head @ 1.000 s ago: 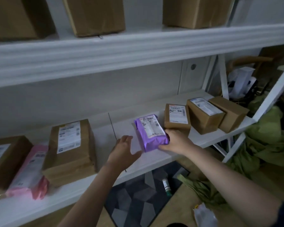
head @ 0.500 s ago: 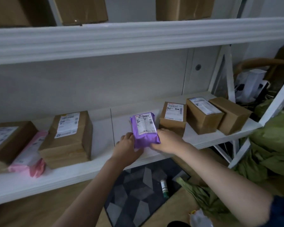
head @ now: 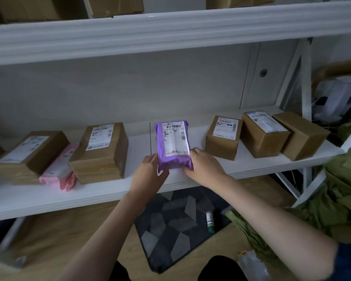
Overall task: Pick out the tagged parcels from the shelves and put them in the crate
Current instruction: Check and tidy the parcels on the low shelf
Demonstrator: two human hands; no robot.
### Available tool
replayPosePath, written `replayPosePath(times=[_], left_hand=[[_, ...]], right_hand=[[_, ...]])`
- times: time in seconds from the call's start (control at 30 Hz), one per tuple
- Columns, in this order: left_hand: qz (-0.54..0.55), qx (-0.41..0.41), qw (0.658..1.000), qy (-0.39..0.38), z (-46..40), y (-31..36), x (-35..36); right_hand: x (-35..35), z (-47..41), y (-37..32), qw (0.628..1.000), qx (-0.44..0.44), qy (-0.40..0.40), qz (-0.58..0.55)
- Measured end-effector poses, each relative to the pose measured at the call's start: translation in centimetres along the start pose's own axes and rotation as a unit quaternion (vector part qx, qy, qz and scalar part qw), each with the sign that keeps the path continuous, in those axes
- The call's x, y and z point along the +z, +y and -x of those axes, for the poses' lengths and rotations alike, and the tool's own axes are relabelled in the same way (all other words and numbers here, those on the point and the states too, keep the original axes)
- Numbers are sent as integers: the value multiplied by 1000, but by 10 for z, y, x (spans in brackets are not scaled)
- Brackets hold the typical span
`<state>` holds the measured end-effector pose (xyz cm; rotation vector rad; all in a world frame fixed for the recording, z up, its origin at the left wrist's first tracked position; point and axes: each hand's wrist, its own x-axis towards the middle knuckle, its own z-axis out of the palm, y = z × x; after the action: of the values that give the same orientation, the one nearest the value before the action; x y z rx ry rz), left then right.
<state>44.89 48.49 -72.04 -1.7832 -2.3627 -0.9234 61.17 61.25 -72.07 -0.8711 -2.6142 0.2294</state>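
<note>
From the head camera, both hands grip the near end of a purple parcel (head: 173,147) with a white label, above the front edge of the white shelf (head: 251,167). The left hand (head: 148,173) clasps its left corner and the right hand (head: 204,169) its right corner. Brown boxes (head: 100,153) and a pink parcel (head: 59,171) lie on the shelf at its sides.
</note>
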Motion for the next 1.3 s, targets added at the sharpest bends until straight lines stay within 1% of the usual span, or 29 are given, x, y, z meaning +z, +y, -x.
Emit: replayPosePath(times=[0.1,0.17,0.23,0.33,0.6,0.83,0.9,1.0,1.13,1.23,1.3], left_hand=[[-21,43,997,66,2,1,-18],[-26,50,993,102,4,3,-27],[-31,45,991,119,7,5,-32],[-37,39,991,123,10,3,-35],[-25,29,993,114,16,-6,-40],[3,12,995,102,15,-17,-36],[27,-5,996,85,15,-21,-33],[96,-29,994,47,12,-25,-30],[147,-67,987,-5,6,-33,-26],[158,-97,982,-24,6,-41,-22],[137,-128,982,-37,5,-47,-21]], right_hand=[[-15,-4,-11,998,-32,62,2],[-24,-7,-20,994,-51,99,4],[-29,-10,-27,991,-62,118,-1],[-31,-10,-35,991,-67,118,-3],[-32,-8,-45,992,-68,108,6],[-23,-11,-48,995,-63,77,-10],[-15,-14,-47,996,-56,60,-18],[-1,-21,-44,999,-32,22,-34],[14,-34,-50,999,-12,-27,-38],[26,-42,-53,998,0,-54,-36],[32,-46,-56,998,11,-61,-18]])
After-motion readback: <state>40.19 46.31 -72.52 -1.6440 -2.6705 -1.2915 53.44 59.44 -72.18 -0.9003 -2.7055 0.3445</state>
